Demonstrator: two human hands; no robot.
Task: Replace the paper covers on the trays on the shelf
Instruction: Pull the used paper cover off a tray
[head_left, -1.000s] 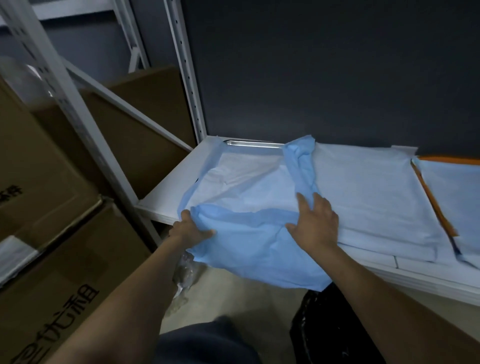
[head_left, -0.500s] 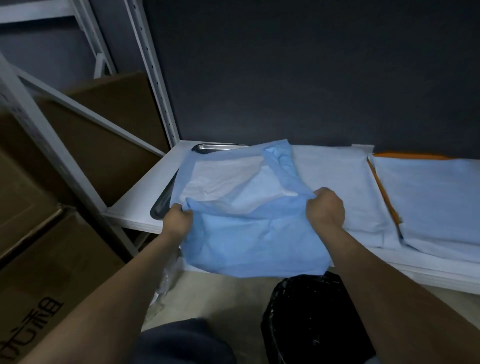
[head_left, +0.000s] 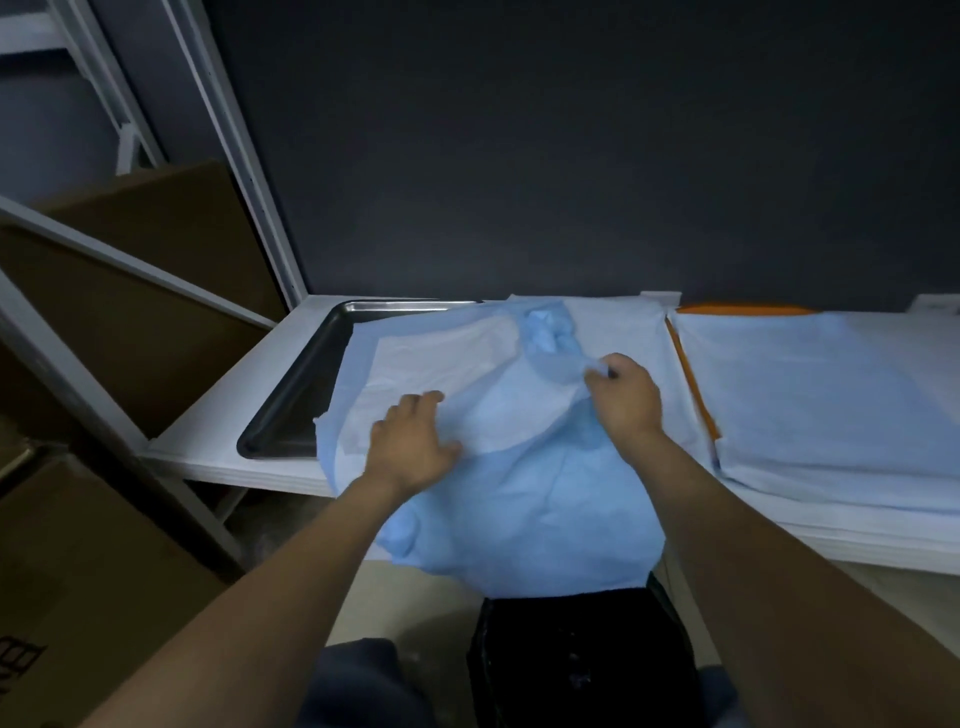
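At 9 o'clock of our view a dark metal tray (head_left: 291, 415) sits on the white shelf (head_left: 208, 447), its left strip bare and shiny along the far rim. The rest of it lies under the blue paper cover (head_left: 519, 499), which is crumpled across the middle of the view. The cover's paler underside is turned up toward 10 o'clock, and its near edge hangs over the shelf front toward 6 o'clock.

Our left hand (head_left: 410, 441) rests on the cover at the centre, fingers straight and slightly spread, pressing the sheet down. Our right hand (head_left: 623, 400), toward 2 o'clock from it, has its fingers curled and pinches a bunched fold of the same cover.

At 3 o'clock an orange tray (head_left: 696, 400) shows only a thin edge, with a flat pale blue sheet (head_left: 831, 395) lying over it, just beside the crumpled cover.

At 6 o'clock a black bin bag (head_left: 582, 665) stands below the hanging paper; we cannot tell what it holds.

Cardboard boxes (head_left: 83, 561) fill 8 o'clock. One bears black printed characters (head_left: 18, 660), cut off by the frame and not readable.
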